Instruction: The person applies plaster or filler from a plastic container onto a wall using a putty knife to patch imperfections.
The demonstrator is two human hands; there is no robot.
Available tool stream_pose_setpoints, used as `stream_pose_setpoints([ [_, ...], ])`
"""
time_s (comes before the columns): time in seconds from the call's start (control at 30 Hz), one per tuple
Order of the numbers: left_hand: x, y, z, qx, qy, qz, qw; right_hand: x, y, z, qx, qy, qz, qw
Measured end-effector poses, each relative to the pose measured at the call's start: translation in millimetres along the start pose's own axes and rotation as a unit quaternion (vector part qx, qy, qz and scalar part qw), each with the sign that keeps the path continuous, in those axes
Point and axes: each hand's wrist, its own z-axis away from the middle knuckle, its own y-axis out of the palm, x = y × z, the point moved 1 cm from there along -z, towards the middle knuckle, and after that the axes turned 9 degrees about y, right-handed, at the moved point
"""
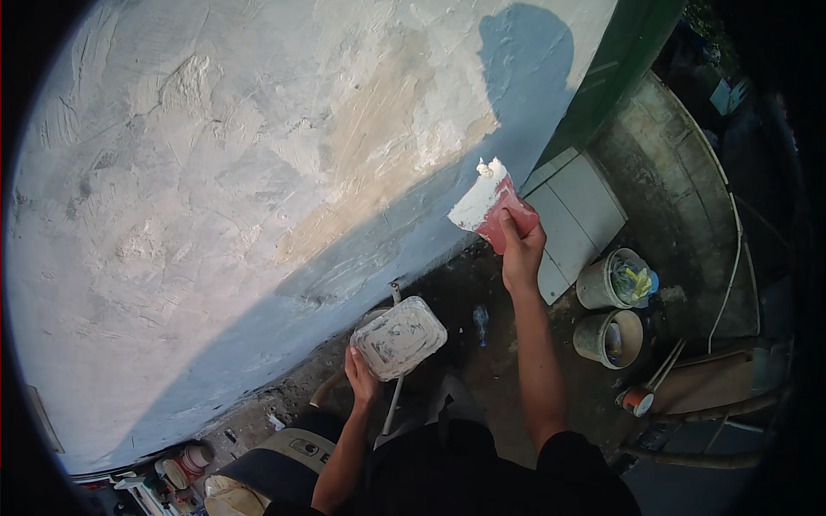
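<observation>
My right hand (523, 245) is closed on a red plastic putty spreader (500, 222), held up in front of the wall. White putty (479, 199) covers the spreader's upper edge, with a small lump at its tip. Lower down, my left hand (361, 378) grips the side of a shallow rectangular tray (400, 338) smeared with whitish putty. The wall (258, 163) carries rough, uneven strokes of white and beige coating. Shadow falls across its lower right part, and the spreader is apart from its surface.
Two buckets, one with greenish-yellow stuff (619, 279) and one below it (607, 339), stand at the right. A small orange-and-white can (637, 400) sits near sticks. A clear bottle (480, 325) lies on the ground. A sack (280, 460) and assorted containers (185, 464) are at lower left.
</observation>
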Motion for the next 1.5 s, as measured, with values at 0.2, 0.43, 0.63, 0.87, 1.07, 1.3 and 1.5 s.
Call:
stream_pose_setpoints([
  [0.2, 8.4, -5.5, 3.0, -0.021, 0.015, 0.010, 1.000, 36.2, 36.9, -45.4, -0.062, -0.108, 0.037, 0.992],
  [0.43, -23.1, 2.9, 4.3, -0.058, 0.037, 0.009, 0.998, 71.4, 33.5, -78.4, -0.107, -0.164, 0.026, 0.980],
  [0.63, -12.9, -1.6, -3.0, -0.051, 0.069, -0.003, 0.996, 54.4, 66.5, -91.4, -0.111, -0.292, 0.351, 0.883],
  [0.87, -7.8, 1.9, -15.2, -0.082, 0.074, -0.035, 0.993, 25.6, 113.6, -58.9, -0.058, -0.394, 0.424, 0.813],
  [1.07, -13.9, 5.7, -24.5, -0.067, 0.083, -0.025, 0.994, 48.9, 66.2, -36.2, 0.056, -0.349, 0.368, 0.860],
  [1.3, -12.2, 7.6, -31.7, -0.028, 0.074, -0.045, 0.996, 90.1, 9.2, -116.7, -0.115, -0.301, 0.195, 0.926],
  [1.5, 0.9, 2.3, -31.1, -0.055, 0.078, -0.027, 0.995, 64.0, 54.4, -109.8, -0.066, -0.329, 0.266, 0.904],
])
